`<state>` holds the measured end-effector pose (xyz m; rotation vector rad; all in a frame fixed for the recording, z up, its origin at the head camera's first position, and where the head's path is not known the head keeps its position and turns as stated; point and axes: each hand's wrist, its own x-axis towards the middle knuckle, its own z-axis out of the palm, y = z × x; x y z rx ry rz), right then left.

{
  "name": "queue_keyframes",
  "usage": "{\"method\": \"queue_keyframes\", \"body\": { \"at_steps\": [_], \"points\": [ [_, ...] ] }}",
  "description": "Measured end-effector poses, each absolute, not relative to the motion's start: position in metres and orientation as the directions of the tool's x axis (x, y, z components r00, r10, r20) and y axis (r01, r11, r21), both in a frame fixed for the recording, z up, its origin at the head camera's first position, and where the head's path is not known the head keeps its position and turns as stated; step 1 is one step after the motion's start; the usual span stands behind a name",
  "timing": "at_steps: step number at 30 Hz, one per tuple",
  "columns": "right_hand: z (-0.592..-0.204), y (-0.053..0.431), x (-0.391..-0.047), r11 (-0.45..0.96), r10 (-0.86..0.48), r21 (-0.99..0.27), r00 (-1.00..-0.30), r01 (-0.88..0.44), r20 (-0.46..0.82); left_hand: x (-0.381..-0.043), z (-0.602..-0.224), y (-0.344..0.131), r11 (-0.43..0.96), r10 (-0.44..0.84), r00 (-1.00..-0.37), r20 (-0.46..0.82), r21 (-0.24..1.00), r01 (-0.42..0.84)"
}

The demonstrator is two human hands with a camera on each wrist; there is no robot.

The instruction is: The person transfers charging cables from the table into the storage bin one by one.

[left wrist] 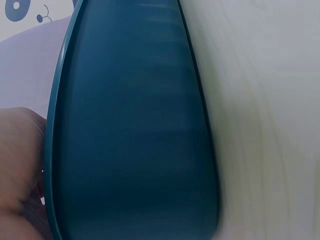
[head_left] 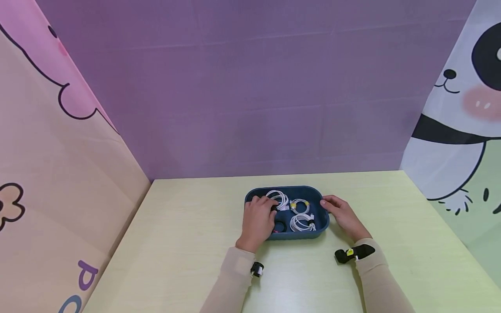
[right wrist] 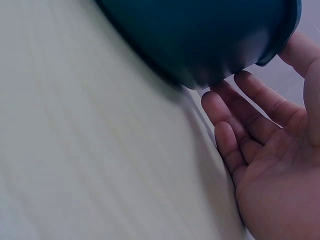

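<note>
A dark blue oblong plastic box (head_left: 322,219) stands on the table with several coiled cables in it. My left hand (head_left: 258,219) reaches over its left end, fingers bent down inside; a dark bit shows between finger and thumb, and I cannot tell whether they hold it. A white cable coil (head_left: 282,199) lies right by those fingertips. Below the hand is a black cable (head_left: 280,226), partly covered. To the right are a white coil with yellow ends (head_left: 300,206) and another white coil (head_left: 301,222). My right hand (head_left: 344,215) grips the box's right end, thumb at the rim, fingertips (right wrist: 215,107) against the outer wall.
The pale wooden table (head_left: 188,243) extends around the box. A purple cloth backdrop (head_left: 250,95) rises behind it, with printed cartoon panels on both sides. Each wrist carries a small black camera, the right one (head_left: 354,253) close over the table.
</note>
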<state>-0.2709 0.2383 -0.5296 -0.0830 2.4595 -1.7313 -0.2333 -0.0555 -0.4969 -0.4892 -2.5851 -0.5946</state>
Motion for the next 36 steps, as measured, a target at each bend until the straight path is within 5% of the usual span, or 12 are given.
{"method": "queue_keyframes", "body": {
  "at_steps": [36],
  "points": [
    [-0.5281,0.2379,-0.2703,0.363,-0.127,-0.931,-0.989,0.030,-0.081,-0.2347,-0.4941,-0.0455,0.880,0.251,-0.899,0.360,0.302,0.367]
  ]
}}
